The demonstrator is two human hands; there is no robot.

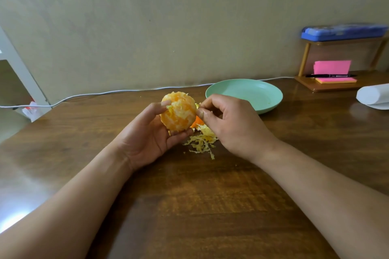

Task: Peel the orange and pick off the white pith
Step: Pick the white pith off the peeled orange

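A peeled orange point(179, 111), streaked with white pith, sits in my left hand point(147, 136), whose fingers and thumb curl round it above the wooden table point(210, 206). My right hand point(229, 124) is just to the orange's right, thumb and forefinger pinched together at its side on a small bit of pith. Under the hands lies a heap of pulled-off pith shreds point(202, 143), with a piece of orange peel point(196, 122) partly hidden behind the fruit.
A pale green plate point(271, 99) stands behind my right hand. A white cable point(94, 94) runs along the wall. At the far right are a white paper roll point(372, 95), a small wooden shelf point(336, 85) with pink sticky notes, a pen, and a blue case on top.
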